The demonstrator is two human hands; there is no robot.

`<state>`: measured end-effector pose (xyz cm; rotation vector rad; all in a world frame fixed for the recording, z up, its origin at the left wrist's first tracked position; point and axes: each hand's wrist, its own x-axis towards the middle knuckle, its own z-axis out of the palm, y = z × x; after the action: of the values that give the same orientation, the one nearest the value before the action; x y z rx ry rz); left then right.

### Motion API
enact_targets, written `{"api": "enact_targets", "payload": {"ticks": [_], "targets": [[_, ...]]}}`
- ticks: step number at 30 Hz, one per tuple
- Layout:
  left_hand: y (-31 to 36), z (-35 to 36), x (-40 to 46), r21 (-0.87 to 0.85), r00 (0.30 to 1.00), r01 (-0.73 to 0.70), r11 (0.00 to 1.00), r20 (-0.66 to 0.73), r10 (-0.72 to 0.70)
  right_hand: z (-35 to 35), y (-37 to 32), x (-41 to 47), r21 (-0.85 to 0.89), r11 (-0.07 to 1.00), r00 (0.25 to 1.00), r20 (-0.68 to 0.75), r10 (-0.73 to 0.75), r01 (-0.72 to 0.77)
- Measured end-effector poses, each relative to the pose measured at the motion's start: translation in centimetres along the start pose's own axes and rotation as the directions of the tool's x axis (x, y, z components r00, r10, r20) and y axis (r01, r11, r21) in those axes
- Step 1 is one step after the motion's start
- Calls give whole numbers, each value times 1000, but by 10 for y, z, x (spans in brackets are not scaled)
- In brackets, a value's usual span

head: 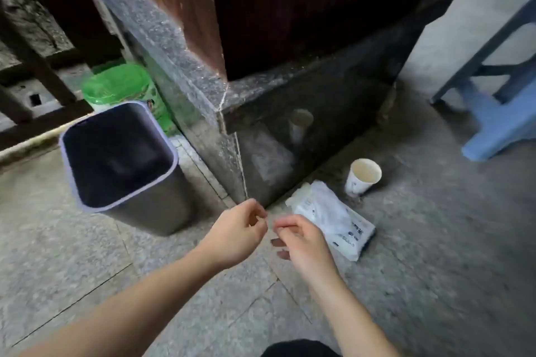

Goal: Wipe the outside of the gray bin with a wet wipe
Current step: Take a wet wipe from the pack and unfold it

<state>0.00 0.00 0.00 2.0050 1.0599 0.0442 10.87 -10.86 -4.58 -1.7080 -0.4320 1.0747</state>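
The gray bin stands upright and empty on the stone floor at the left, its pale rim facing up. A white wet wipe pack lies flat on the floor to the right of my hands. My left hand and my right hand hover close together between the bin and the pack, just above the floor. Each hand has its thumb and forefinger pinched together, and I see nothing between them. My right hand sits right beside the near left edge of the pack.
A dark granite pillar base with a wooden post rises straight ahead. A green-lined bin stands behind the gray one. A paper cup stands past the pack, and a blue stool is at the far right.
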Motion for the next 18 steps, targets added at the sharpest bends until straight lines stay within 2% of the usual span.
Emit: {"api": "enact_targets", "payload": {"ticks": [4,7,10,12,14,16,18], "targets": [[17,55,35,-9,995,48,999,91,-47,-57,32,17,17,996,982,-168,84,-83],[26,104,56,-84,984,111,990,147,-98,-87,63,32,-6,989,959,-242,144,-150],[22,141,66,-166,972,176,970,183,-145,-109,84,56,-146,975,936,-334,109,-166],[12,157,66,-215,964,226,950,189,-186,-118,94,75,-320,934,923,-384,25,-159],[0,166,62,-257,952,280,925,200,-232,-122,102,94,-568,809,915,-389,-104,-150],[-8,169,58,-292,938,328,898,213,-273,-123,104,108,-791,596,912,-336,-237,-137],[-12,168,55,-312,927,361,879,221,-302,-121,104,120,-889,434,914,-288,-287,-144]]}}
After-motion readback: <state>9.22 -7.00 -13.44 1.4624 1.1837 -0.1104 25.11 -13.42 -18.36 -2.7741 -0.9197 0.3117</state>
